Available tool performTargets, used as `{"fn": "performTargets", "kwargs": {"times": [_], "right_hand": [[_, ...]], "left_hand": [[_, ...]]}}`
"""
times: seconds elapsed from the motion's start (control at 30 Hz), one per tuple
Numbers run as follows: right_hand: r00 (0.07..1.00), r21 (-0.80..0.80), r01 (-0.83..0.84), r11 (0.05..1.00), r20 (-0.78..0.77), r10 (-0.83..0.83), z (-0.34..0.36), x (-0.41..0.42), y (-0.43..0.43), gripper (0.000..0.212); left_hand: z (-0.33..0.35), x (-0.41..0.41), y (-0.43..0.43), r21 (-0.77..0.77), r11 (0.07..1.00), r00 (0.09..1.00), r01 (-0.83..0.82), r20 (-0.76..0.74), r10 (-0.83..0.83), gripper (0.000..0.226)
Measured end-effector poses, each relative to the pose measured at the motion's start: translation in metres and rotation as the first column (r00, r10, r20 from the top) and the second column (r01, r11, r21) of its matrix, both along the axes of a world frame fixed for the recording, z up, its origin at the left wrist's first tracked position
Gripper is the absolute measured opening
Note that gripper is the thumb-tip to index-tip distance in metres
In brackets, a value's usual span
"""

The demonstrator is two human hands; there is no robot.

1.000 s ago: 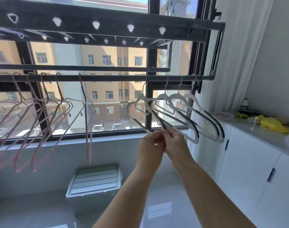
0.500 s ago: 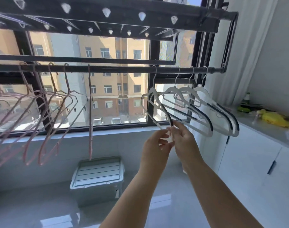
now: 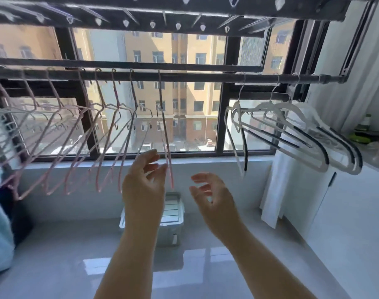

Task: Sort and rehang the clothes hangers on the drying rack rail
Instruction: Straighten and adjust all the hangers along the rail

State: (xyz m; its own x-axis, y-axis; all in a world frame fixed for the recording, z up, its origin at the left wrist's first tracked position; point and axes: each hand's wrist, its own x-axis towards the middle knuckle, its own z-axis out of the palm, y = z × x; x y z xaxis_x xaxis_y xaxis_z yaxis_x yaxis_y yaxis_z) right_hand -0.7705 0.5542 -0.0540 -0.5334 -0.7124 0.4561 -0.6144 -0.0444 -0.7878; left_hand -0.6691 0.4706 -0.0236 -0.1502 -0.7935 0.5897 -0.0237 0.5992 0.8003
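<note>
Nearest the camera, the two forearms reached up from the bottom edge. The left hand (image 3: 144, 184) had its fingers loosely spread and gripped nothing. Its fingertips (image 3: 162, 168) lay right at the lower arm of the last pink hanger (image 3: 165, 134); whether they touched the wire could not be told. The right hand (image 3: 212, 197) hung just beside it, fingers relaxed and apart, also holding nothing.

A second before, both hands had pinched the lower end of the nearest white hanger (image 3: 238, 117). They had since let it go and swung left. That hanger now hung free from the rail (image 3: 201, 77), turned almost edge-on and apart from both hands.

Below the hands, a lidded storage box (image 3: 173, 214) stood on the floor against the wall under the window.

Further off, the rail ran across the window frame (image 3: 224, 104). The pink hangers (image 3: 110, 134) crowded its left half, tilted and overlapping. The other white hangers (image 3: 290, 110), with dark grips, bunched at its right end, with a bare stretch of rail between the groups.

By my reading, the white group was settled and the work had passed to the pink ones, which looked tangled and in need of spacing, starting with the one by the left fingertips.
</note>
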Motion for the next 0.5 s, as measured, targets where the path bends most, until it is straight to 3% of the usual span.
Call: {"fn": "performTargets", "kwargs": {"times": [0.07,0.17,0.5], "right_hand": [[0.998,0.079,-0.069,0.994,0.012,0.068,-0.007,0.011,-0.011,0.033],[0.994,0.069,-0.105,0.992,0.014,0.104,-0.013,0.023,-0.024,0.055],[0.992,0.01,-0.115,0.993,0.057,0.114,-0.015,0.032,-0.056,0.042]], "left_hand": [[-0.005,0.006,-0.006,0.019,1.0,0.998,0.004,0.055,-0.005,0.03],[-0.01,0.009,-0.011,0.054,0.998,0.991,0.041,0.125,-0.048,0.036],[-0.016,0.004,-0.026,0.163,0.978,0.978,0.127,0.144,-0.151,0.028]]}}
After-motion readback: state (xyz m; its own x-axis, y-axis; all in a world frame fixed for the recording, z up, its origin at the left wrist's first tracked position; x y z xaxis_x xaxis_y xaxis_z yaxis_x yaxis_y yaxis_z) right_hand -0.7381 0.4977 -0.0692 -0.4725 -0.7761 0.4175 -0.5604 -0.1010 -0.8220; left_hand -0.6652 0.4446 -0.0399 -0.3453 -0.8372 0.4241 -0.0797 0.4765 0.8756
